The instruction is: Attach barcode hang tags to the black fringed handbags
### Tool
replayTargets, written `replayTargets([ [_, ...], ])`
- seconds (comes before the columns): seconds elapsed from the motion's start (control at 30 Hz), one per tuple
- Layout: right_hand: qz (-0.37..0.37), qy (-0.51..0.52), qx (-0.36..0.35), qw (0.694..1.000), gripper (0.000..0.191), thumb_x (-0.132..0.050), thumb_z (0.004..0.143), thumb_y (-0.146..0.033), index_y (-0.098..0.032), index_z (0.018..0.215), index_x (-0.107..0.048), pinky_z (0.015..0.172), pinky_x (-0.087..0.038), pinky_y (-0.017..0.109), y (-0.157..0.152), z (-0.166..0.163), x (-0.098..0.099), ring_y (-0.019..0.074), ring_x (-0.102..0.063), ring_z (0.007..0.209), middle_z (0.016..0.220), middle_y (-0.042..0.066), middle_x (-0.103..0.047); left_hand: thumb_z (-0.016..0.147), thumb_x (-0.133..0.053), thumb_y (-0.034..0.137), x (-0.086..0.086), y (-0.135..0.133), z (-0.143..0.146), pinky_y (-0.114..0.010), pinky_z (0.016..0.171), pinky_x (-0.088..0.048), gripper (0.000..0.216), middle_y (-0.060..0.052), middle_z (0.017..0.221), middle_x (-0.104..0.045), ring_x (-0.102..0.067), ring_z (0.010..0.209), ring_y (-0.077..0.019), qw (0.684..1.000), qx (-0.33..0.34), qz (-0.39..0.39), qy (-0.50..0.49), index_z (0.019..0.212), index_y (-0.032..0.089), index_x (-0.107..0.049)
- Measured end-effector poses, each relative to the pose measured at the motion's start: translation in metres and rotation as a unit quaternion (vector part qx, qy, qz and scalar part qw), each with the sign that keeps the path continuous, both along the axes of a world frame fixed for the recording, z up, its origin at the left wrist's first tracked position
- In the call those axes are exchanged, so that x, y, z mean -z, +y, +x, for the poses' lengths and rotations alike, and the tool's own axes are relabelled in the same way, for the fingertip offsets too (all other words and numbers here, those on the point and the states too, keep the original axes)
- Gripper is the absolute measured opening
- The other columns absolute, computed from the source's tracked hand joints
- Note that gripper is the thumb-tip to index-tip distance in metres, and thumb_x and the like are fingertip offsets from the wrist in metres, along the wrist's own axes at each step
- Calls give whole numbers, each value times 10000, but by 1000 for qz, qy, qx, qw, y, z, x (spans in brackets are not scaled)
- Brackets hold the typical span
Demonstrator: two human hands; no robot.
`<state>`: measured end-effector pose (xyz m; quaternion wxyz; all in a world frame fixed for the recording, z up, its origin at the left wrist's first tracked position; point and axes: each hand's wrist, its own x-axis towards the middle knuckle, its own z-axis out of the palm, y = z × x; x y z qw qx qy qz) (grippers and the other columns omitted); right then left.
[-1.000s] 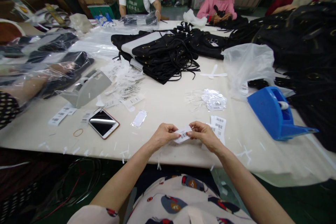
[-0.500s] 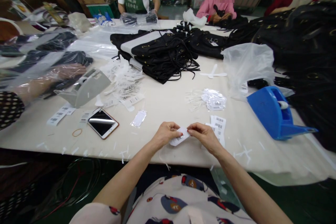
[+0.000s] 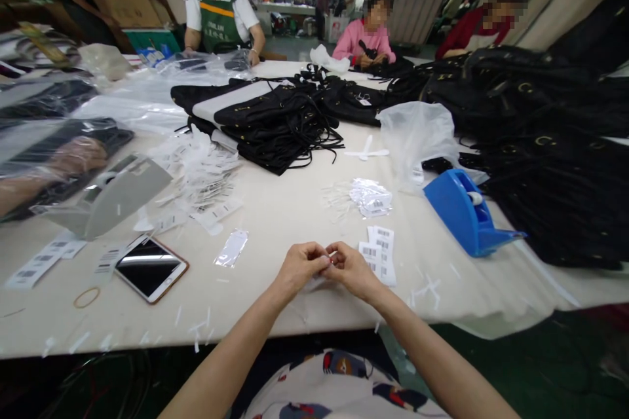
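My left hand (image 3: 301, 266) and my right hand (image 3: 350, 268) meet near the table's front edge, fingertips pinched together. Between and below them a white tag (image 3: 316, 283) shows only in part; the fingers cover the rest. Just right of my right hand lie strips of barcode stickers (image 3: 384, 255). Beyond them is a small pile of white tags in clear sleeves (image 3: 371, 196), with thin strings to its left. One sleeved tag (image 3: 230, 249) lies alone to the left of my left hand.
A phone (image 3: 150, 268), a grey tape dispenser (image 3: 111, 200) and heaped white tags (image 3: 209, 177) are at left. A blue tape dispenser (image 3: 457, 209) stands right, near a plastic bag (image 3: 417, 137). Black strapped goods (image 3: 275, 118) are stacked beyond. Co-workers are across the table; another person's hand (image 3: 78, 156) is far left.
The view has tilted up and turned right. My hands have drawn together, fingertips now meeting, and the tag they hold has become mostly hidden.
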<state>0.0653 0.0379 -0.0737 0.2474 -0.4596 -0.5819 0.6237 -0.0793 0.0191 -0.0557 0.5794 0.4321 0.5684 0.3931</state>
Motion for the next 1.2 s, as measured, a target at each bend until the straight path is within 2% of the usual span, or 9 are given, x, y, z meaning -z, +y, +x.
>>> replayTargets([
  [0.13,15,54,75,996,324,-688,607,-317,-182,857,-532,570,-443,265,25,17,-12,127,-572,582,635,-23,-606,597,-677,313,3,1,-8,-249,660,-440,391,-30,802,-629,-576,751,-148,995,-61,44,62,947,150,-616],
  [0.27,78,42,234,968,445,-705,559,-414,-164,889,-541,568,-439,273,84,56,-22,138,-575,585,686,6,-623,648,-635,354,21,-6,-21,-278,687,-448,327,-28,741,-633,-592,732,-162,987,-95,40,121,901,147,-608],
  [0.4,182,-244,282,910,538,-645,602,-501,-109,961,-568,789,-429,419,119,91,-15,267,-587,867,907,150,-640,741,-540,283,37,-23,-30,-291,722,-452,211,-31,780,-636,-591,732,-159,960,-91,110,241,917,182,-599],
  [0.5,337,-362,275,824,523,-502,726,-525,-96,1016,-573,890,-360,491,107,102,-3,323,-493,1058,1096,204,-581,790,-470,224,37,-33,-50,-321,812,-419,193,-65,895,-629,-561,873,-191,894,-94,180,400,926,195,-603],
  [0.63,437,-311,212,817,458,-413,789,-518,-133,948,-603,805,-448,428,61,101,8,280,-534,1001,1026,156,-621,792,-480,250,27,-34,-96,-392,865,-360,292,-138,1067,-568,-475,1021,-272,763,-169,107,614,1056,150,-551],
  [0.7,445,-289,210,821,398,-438,792,-488,-155,931,-606,777,-470,417,39,94,9,267,-549,978,1008,138,-628,772,-509,299,24,-30,-115,-395,829,-369,361,-153,1071,-555,-469,1020,-291,738,-183,34,649,1090,127,-520],
  [1.0,473,-153,141,856,181,-532,788,-272,-213,944,-605,876,-437,446,-16,41,-14,238,-559,960,982,101,-627,533,-688,314,23,-10,-149,-262,618,-352,334,-25,762,-598,-558,770,-201,851,-215,-97,470,810,171,-566],
  [1.1,396,-88,80,910,159,-536,786,-256,-239,921,-617,868,-440,429,-34,15,-15,238,-560,961,984,84,-629,474,-702,283,17,-12,-133,-235,543,-332,251,37,559,-511,-510,587,-136,923,-290,-56,247,609,169,-524],
  [1.2,220,-40,27,974,200,-564,770,-327,-230,939,-608,781,-476,377,-48,-14,-11,224,-583,873,951,73,-632,428,-732,282,7,-20,-93,-216,528,-344,313,49,568,-521,-480,529,-89,933,-356,-28,-47,603,153,-507],
])
